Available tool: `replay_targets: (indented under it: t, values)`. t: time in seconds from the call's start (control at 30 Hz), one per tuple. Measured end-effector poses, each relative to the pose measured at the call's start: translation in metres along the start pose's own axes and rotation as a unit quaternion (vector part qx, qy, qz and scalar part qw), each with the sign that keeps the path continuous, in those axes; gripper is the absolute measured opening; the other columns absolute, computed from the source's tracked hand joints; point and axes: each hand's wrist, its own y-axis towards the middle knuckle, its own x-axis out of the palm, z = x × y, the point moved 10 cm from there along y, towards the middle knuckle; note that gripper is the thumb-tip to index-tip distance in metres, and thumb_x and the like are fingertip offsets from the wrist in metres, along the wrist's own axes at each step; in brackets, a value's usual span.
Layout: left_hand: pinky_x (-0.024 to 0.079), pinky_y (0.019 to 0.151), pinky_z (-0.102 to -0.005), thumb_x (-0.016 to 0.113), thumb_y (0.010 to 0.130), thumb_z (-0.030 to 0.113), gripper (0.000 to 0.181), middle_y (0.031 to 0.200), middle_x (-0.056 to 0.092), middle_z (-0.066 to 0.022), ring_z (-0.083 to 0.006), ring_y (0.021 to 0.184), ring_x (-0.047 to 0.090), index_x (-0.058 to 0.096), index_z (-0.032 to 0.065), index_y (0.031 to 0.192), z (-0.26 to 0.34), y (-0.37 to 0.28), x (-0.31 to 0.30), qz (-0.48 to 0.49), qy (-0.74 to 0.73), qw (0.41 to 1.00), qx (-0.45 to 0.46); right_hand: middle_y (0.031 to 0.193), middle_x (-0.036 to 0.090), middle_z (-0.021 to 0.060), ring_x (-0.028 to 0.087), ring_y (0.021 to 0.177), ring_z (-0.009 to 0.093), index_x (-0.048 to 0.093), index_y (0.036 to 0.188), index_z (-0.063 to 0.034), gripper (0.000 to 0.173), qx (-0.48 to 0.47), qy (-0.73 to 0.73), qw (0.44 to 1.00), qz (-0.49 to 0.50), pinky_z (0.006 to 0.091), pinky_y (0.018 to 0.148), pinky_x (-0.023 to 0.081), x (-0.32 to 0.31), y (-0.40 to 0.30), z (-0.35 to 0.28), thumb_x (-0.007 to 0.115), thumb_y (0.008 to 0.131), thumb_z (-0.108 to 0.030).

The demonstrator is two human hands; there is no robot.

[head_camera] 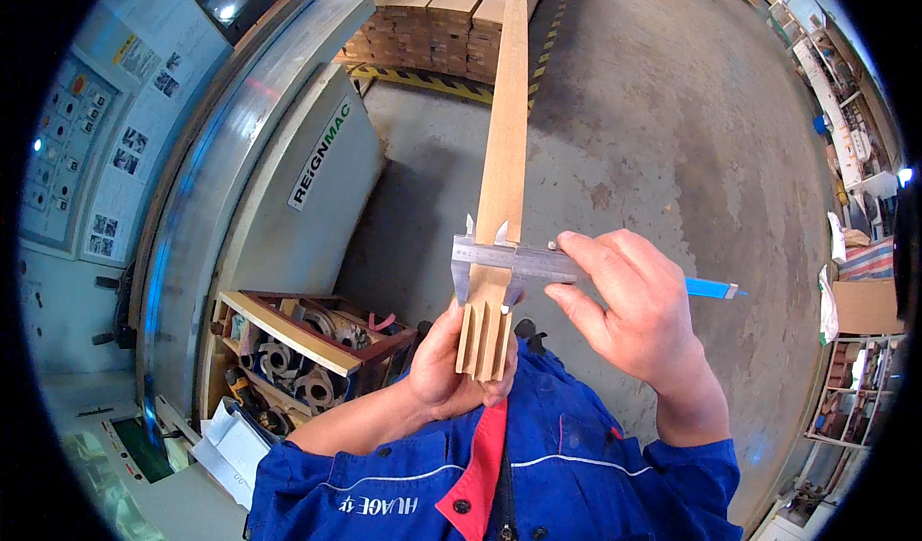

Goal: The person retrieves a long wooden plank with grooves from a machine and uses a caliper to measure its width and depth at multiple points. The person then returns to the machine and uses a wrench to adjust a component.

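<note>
My left hand grips the near end of a long, light wooden strip. This end has lengthwise grooves and ridges. The strip stretches away from my body past the top of the picture. A metal vernier caliper lies across it just beyond the grooves, its larger jaws on either side of the wood. Contact between both jaws and the wood cannot be confirmed. My right hand holds the caliper's beam between thumb and fingers. A blue bar end with a thin tip sticks out beyond that hand, in line with the beam.
On the left stands a grey Reignmac machine with a control panel. Beside it, a wooden shelf box holds metal cutter heads and a power drill. Stacked boards lie ahead, near yellow-black floor tape. Cluttered shelves line the right.
</note>
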Motion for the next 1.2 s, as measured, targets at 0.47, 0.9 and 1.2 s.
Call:
replay_targets:
  t: [0.47,0.9,1.2]
  values:
    - [0.053,0.053,-0.0342,0.032,0.109,0.065,0.077,0.092,0.062,-0.0142,-0.0248,0.065,0.062,0.034,0.0099,0.163,-0.002,0.000,-0.005,-0.023,0.011,1.000,0.002,0.084,0.062,0.0098,0.066,0.075,0.029,0.073,0.118,-0.0005,0.047,-0.001,-0.002,1.000,0.000,0.0397,0.064,0.053,0.002,0.000,0.002,0.087,0.076,-0.016]
    - [0.054,0.054,-0.0337,0.033,0.111,0.063,0.072,0.088,0.065,-0.0140,-0.0225,0.063,0.063,0.037,0.0076,0.157,0.001,0.000,0.002,-0.009,-0.004,1.000,0.005,0.083,0.061,0.0093,0.066,0.075,0.028,0.074,0.118,-0.0008,0.047,-0.001,-0.004,1.000,0.000,0.0392,0.064,0.053,0.002,0.000,0.003,0.087,0.076,-0.017]
    - [0.054,0.054,-0.0341,0.033,0.111,0.063,0.072,0.089,0.065,-0.0135,-0.0218,0.064,0.064,0.037,0.0081,0.157,0.001,0.000,0.001,-0.007,-0.004,1.000,0.004,0.082,0.060,0.0088,0.065,0.074,0.028,0.074,0.118,-0.0013,0.047,-0.002,-0.002,1.000,0.004,0.0391,0.062,0.052,0.002,0.000,0.002,0.087,0.076,-0.017]
